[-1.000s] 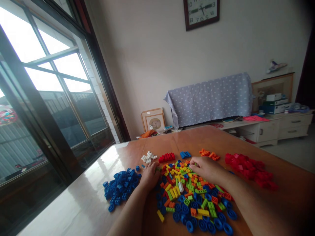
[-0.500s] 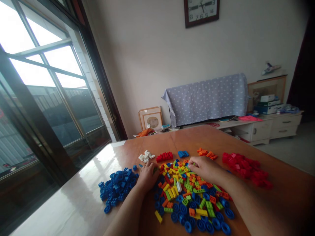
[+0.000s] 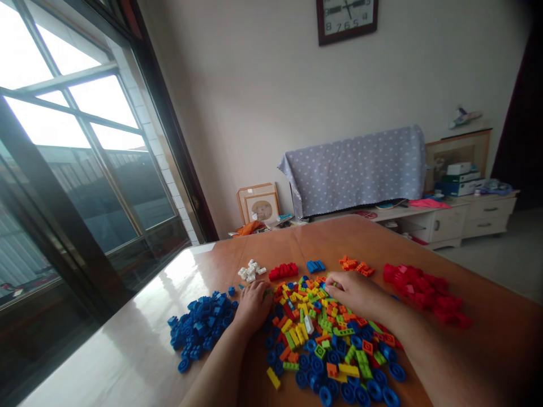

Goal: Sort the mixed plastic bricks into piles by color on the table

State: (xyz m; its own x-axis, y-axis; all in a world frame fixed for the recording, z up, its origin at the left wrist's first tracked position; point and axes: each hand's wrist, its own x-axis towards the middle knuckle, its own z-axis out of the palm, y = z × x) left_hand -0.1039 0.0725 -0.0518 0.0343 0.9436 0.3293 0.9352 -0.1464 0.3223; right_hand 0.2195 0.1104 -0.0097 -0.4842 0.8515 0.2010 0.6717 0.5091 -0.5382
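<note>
A mixed pile of building bricks [image 3: 322, 328] in yellow, orange, green, red and blue, with blue wheels, lies on the table between my forearms. At its far left edge rests my left hand [image 3: 253, 304], palm down with bent fingers; a bit of a green brick [image 3: 267, 293] shows by its thumb. My right hand [image 3: 352, 289] reaches over the pile's far right edge, fingers curled together at the bricks. A sliver of green shows at those fingertips, but what they hold is mostly hidden. Left of my left hand is a heap of blue bricks [image 3: 201, 325].
Along the far side sit white pieces [image 3: 251, 270], a row of red bricks [image 3: 283, 271], blue pieces [image 3: 315, 265] and orange pieces [image 3: 356, 265]. A larger red heap [image 3: 424, 291] lies to the right. The wooden table [image 3: 339, 234] ends before a low cabinet [image 3: 449, 226].
The view has shifted slightly. Both hands stay at nearly the same places beside the pile, and the heaps look unchanged.
</note>
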